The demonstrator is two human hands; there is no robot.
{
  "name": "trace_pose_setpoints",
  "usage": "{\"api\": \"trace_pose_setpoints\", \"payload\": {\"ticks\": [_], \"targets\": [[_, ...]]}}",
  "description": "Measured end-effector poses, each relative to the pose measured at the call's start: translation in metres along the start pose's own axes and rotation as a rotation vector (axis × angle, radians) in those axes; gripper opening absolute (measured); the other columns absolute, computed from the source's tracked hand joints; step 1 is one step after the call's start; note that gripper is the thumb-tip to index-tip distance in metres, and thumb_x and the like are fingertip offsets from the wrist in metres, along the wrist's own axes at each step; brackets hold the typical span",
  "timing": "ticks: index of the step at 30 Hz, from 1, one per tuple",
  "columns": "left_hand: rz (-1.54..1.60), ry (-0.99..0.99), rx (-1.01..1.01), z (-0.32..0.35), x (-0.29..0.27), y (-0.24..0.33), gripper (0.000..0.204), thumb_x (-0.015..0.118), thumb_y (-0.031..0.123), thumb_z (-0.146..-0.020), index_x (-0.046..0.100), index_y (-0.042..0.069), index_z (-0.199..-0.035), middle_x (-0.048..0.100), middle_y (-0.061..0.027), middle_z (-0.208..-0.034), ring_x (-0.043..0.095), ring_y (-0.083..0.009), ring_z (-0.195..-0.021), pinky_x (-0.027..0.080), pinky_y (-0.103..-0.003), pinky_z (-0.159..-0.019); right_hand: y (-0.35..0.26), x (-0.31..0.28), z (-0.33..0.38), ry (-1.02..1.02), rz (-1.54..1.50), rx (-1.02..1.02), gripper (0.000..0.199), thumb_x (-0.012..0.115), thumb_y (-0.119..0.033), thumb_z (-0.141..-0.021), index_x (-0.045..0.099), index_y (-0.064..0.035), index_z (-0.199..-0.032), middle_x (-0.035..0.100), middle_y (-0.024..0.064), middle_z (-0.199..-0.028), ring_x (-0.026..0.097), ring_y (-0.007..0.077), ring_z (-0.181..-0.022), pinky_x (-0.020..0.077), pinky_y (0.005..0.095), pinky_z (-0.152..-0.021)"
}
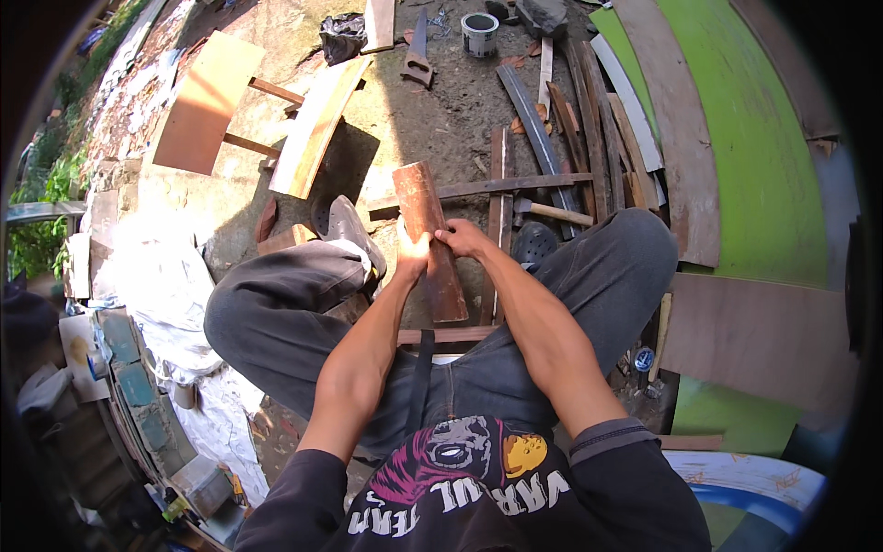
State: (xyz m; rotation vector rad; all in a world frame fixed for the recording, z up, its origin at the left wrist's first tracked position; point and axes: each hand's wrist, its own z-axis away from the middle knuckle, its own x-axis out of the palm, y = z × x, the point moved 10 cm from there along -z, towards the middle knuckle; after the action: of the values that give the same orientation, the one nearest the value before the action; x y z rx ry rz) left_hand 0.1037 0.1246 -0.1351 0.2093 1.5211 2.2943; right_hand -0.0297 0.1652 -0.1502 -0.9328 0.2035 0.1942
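Observation:
A short reddish-brown wooden board (pixel 420 195) is held lengthwise between my knees, its far end tilted a little to the left. My left hand (pixel 412 247) grips its left edge near the middle, with the thumb on top. On the right edge, my right hand (pixel 463 237) is closed round the board, its thumb also on the upper face. The fingers under the board are hidden. Beyond my hands, a dark wooden strip (pixel 460 189) lies crosswise over another strip (pixel 499 184). A hammer (pixel 556 213) with a pale wooden handle lies to the right, by my knee.
A handsaw (pixel 418 57) and a paint can (pixel 479 35) are on the ground ahead. Long planks (pixel 589 129) lie at the right, beside green panels (pixel 750 138). To the left stand a light plank (pixel 322 124) and a plywood sheet (pixel 207 101); white cloth (pixel 175 285) is spread nearer.

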Motion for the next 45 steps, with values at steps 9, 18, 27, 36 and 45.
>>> {"api": "trace_pose_setpoints", "payload": {"ticks": [9, 18, 27, 36, 45], "targets": [[-0.267, 0.129, -0.145, -0.076, 0.022, -0.039, 0.089, 0.062, 0.020, -0.080, 0.012, 0.005, -0.152, 0.041, -0.0299, -0.142, 0.043, -0.0421, -0.131, 0.035, -0.047, -0.109, 0.047, -0.016, -0.002, 0.314, -0.059, 0.129, 0.038, 0.072, -0.023, -0.084, 0.066, 0.0020, -0.113, 0.072, 0.0152, -0.101, 0.068, 0.0245, -0.093, 0.0512, 0.0354, -0.083], [-0.828, -0.013, -0.326, -0.082, 0.041, -0.021, 0.094, 0.067, 0.038, -0.080, 0.017, 0.000, -0.150, 0.030, -0.0325, -0.145, 0.036, -0.0465, -0.133, 0.036, -0.050, -0.107, 0.090, -0.010, -0.024, 0.446, -0.146, 0.155, 0.034, 0.072, -0.019, -0.085, 0.066, -0.0010, -0.113, 0.072, 0.0131, -0.093, 0.068, 0.0217, -0.086, 0.0511, 0.0334, -0.079], [-1.118, -0.108, 0.185, -0.110, 0.059, 0.020, 0.112, 0.079, 0.046, -0.070, 0.012, 0.023, -0.157, 0.010, -0.0363, -0.152, 0.019, -0.0535, -0.140, 0.025, -0.057, -0.113, 0.099, -0.012, -0.025, 0.371, -0.201, 0.118, 0.031, 0.069, -0.013, -0.087, 0.064, -0.0015, -0.116, 0.070, 0.0111, -0.095, 0.066, 0.0209, -0.085, 0.0505, 0.0329, -0.081], [-1.236, -0.133, 0.321, -0.118, 0.057, 0.008, 0.119, 0.079, 0.058, -0.066, 0.015, 0.013, -0.156, 0.046, -0.0366, -0.123, 0.049, -0.0490, -0.114, 0.040, -0.051, -0.100, 0.098, -0.001, -0.022, 0.309, -0.274, 0.199, 0.032, 0.067, -0.011, -0.088, 0.064, -0.0026, -0.118, 0.071, 0.0121, -0.103, 0.068, 0.0208, -0.094, 0.0510, 0.0323, -0.084], [-1.241, -0.144, 0.325, -0.121, 0.060, 0.009, 0.117, 0.077, 0.061, -0.068, 0.018, 0.011, -0.156, 0.051, -0.0319, -0.115, 0.052, -0.0444, -0.107, 0.041, -0.050, -0.096, 0.103, -0.003, -0.021, 0.332, -0.246, 0.204, 0.033, 0.068, -0.012, -0.087, 0.064, -0.0028, -0.119, 0.071, 0.0111, -0.098, 0.067, 0.0204, -0.089, 0.0512, 0.0321, -0.082]]}}
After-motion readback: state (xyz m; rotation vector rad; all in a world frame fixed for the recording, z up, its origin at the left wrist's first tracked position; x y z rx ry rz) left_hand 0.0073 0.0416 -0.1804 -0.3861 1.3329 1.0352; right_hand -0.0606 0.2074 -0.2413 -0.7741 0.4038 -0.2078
